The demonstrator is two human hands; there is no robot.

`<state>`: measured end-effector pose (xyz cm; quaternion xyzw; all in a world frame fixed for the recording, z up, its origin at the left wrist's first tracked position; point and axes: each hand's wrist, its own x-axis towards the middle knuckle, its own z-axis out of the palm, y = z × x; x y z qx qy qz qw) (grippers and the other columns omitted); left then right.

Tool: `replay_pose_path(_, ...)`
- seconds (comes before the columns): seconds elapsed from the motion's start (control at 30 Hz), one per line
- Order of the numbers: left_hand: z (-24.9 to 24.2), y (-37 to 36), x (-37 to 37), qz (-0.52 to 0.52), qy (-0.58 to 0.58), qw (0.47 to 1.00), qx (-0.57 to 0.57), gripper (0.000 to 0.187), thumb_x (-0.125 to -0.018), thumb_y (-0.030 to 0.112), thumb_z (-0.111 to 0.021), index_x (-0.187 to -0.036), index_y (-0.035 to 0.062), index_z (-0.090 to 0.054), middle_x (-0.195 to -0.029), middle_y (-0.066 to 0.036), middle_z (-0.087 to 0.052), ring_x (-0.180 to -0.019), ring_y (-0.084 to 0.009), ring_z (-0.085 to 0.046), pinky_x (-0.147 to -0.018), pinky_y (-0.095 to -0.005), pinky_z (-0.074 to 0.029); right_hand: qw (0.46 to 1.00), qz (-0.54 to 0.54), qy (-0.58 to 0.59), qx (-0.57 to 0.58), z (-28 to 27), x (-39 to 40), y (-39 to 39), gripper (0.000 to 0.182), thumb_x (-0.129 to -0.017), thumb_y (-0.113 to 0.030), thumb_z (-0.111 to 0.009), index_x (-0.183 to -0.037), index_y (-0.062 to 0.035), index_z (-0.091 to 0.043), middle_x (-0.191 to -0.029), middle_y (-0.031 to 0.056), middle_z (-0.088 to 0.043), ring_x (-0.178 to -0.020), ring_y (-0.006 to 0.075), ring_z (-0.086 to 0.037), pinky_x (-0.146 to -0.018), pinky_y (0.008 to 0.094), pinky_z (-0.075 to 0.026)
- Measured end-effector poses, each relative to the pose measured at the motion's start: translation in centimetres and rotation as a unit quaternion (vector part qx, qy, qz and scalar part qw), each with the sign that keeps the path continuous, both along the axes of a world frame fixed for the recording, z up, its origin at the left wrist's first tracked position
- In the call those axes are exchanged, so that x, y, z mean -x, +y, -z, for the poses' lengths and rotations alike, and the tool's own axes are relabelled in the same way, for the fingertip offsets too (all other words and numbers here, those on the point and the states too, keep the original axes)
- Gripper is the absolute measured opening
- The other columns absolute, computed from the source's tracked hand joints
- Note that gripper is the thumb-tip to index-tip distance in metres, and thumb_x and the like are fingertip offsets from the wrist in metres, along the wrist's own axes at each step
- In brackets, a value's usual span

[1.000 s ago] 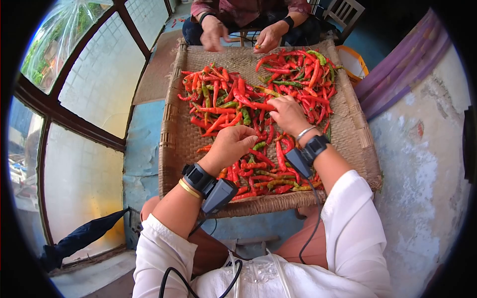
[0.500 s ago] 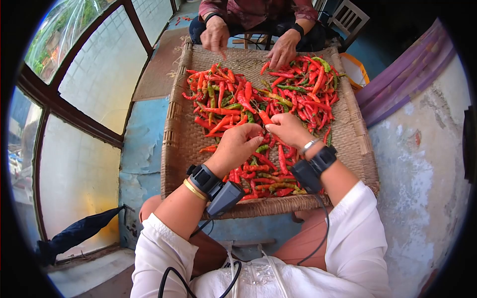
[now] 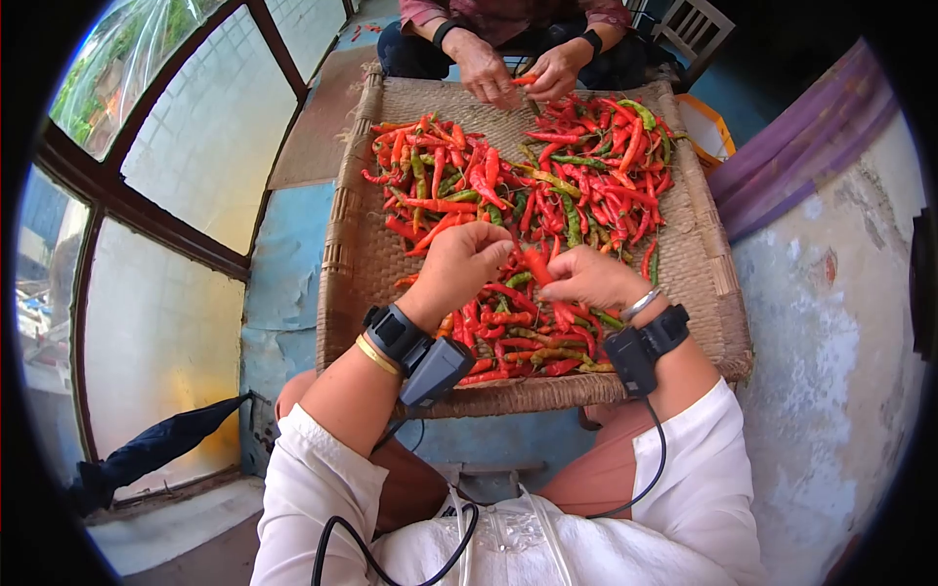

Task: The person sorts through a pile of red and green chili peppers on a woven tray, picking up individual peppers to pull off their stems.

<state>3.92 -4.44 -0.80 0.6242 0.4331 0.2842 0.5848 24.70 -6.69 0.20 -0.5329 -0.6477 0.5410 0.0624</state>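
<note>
A red chili pepper [image 3: 536, 265] is pinched between the thumb and fingers of my right hand [image 3: 598, 280], above the middle of a woven tray [image 3: 703, 293]. Close to the pepper's upper end, my left hand [image 3: 457, 269] has its thumb and fingertips pressed together; what they pinch is too small to make out. Red, orange and green chili peppers lie around and below both hands: a left pile [image 3: 440, 176], a right pile [image 3: 625, 171] and a near pile [image 3: 518, 342].
Across the tray sits another person, whose hands [image 3: 518, 80] hold a red pepper over the far edge. Windows [image 3: 195, 127] line the left side, with a folded dark umbrella [image 3: 166, 449] below. A purple curtain [image 3: 801, 146] and a worn wall [image 3: 821, 322] stand on the right.
My right hand has moved right and slightly down with the pepper, away from my left hand. The other person's hands have come together, now holding a pepper between them.
</note>
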Motion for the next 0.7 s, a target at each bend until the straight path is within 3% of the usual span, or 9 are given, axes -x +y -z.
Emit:
replay_pose_path(0.1,0.5,0.2,0.1,-0.03,-0.008,0.999,-0.006,0.016,-0.085,0.011,-0.054,-0.096,-0.001,-0.056,-0.074,0.001,-0.057,-0.064,-0.0041,-0.051,-0.057,-0.019,-0.045,0.987,0.132,0.091,-0.001,-0.6,-0.9,1.7,0.017,-0.082,-0.02,-0.058,-0.071,-0.0073,-0.058,-0.058,-0.0021,-0.056,-0.049,0.0048,-0.05,-0.048,0.0188,-0.041)
replay_pose_path(0.13,0.6,0.2,0.0,-0.029,-0.014,0.999,-0.008,0.017,-0.085,0.011,-0.054,-0.097,-0.0011,-0.056,-0.075,0.001,-0.057,-0.063,-0.0043,-0.051,-0.056,-0.019,-0.045,0.966,0.192,0.171,-0.011,-1.0,-1.2,2.9,0.016,-0.083,-0.023,-0.057,-0.077,-0.0081,-0.058,-0.066,-0.0003,-0.058,-0.057,0.0058,-0.055,-0.049,0.0197,-0.043)
replay_pose_path(0.2,-0.1,-0.1,0.1,-0.01,0.011,1.0,-0.016,0.018,-0.085,0.012,-0.055,-0.097,-0.0011,-0.056,-0.074,0.001,-0.057,-0.063,-0.0045,-0.052,-0.056,-0.019,-0.045,0.855,0.342,0.387,-0.051,-2.2,-1.2,4.6,0.02,-0.083,-0.027,-0.057,-0.089,-0.0074,-0.055,-0.084,0.0032,-0.06,-0.077,0.0067,-0.058,-0.052,0.02,-0.045)
replay_pose_path(0.27,-0.3,-0.2,0.2,0.004,0.033,0.999,-0.024,0.018,-0.085,0.012,-0.055,-0.097,-0.0011,-0.057,-0.074,0.001,-0.058,-0.062,-0.0047,-0.052,-0.056,-0.0191,-0.045,0.841,0.398,0.36,-0.068,-3.8,-1.1,4.9,0.023,-0.083,-0.025,-0.057,-0.094,-0.0052,-0.055,-0.08,0.0038,-0.061,-0.07,0.0075,-0.059,-0.051,0.0198,-0.046)
replay_pose_path(0.37,0.1,0.0,0.2,-0.033,0.006,0.998,-0.049,0.019,-0.08,0.014,-0.058,-0.09,-0.0021,-0.06,-0.066,-0.004,-0.059,-0.058,-0.0087,-0.054,-0.053,-0.0244,-0.044,0.962,0.218,0.157,-0.042,-0.8,0.5,4.0,0.021,-0.081,-0.025,-0.06,-0.089,-0.0061,-0.059,-0.069,0.0013,-0.059,-0.055,0.0068,-0.056,-0.045,0.0223,-0.043)
replay_pose_path(0.43,0.2,0.0,0.1,-0.032,0.018,0.996,-0.085,0.019,-0.078,0.014,-0.059,-0.089,-0.0012,-0.061,-0.068,-0.007,-0.061,-0.059,-0.0125,-0.057,-0.054,-0.0263,-0.045,0.995,0.079,0.034,-0.05,0.6,2.4,2.2,0.019,-0.075,-0.019,-0.063,-0.085,-0.0031,-0.062,-0.074,0.004,-0.062,-0.059,0.0104,-0.058,-0.053,0.0258,-0.046)
replay_pose_path(0.53,0.8,0.2,0.3,0.041,0.076,0.991,-0.106,0.018,-0.081,0.01,-0.057,-0.094,-0.0017,-0.058,-0.073,-0.002,-0.059,-0.064,-0.0064,-0.054,-0.056,-0.0221,-0.045,0.966,-0.072,-0.172,-0.182,3.6,3.6,0.8,0.023,-0.068,-0.02,-0.065,-0.087,-0.0077,-0.064,-0.08,0.0113,-0.063,-0.077,0.0246,-0.061,-0.068,0.0354,-0.047)
replay_pose_path(0.67,1.1,-0.3,0.2,0.073,0.121,0.983,-0.116,0.017,-0.079,0.008,-0.058,-0.094,-0.001,-0.058,-0.072,-0.003,-0.059,-0.064,-0.007,-0.054,-0.056,-0.0232,-0.045,0.955,-0.068,-0.196,-0.212,4.1,3.8,0.5,0.026,-0.067,-0.022,-0.064,-0.088,-0.0079,-0.064,-0.082,0.0132,-0.062,-0.083,0.029,-0.059,-0.072,0.0371,-0.046)
replay_pose_path(0.7,1.9,-0.3,0.1,0.07,0.108,0.972,-0.199,0.019,-0.076,0.01,-0.059,-0.092,-0.0005,-0.06,-0.069,-0.008,-0.059,-0.062,-0.0118,-0.056,-0.056,-0.0264,-0.045,0.963,-0.063,-0.186,-0.186,2.1,3.9,0.4,0.025,-0.066,-0.022,-0.063,-0.087,-0.0075,-0.063,-0.082,0.0131,-0.062,-0.082,0.0289,-0.059,-0.071,0.0372,-0.046)
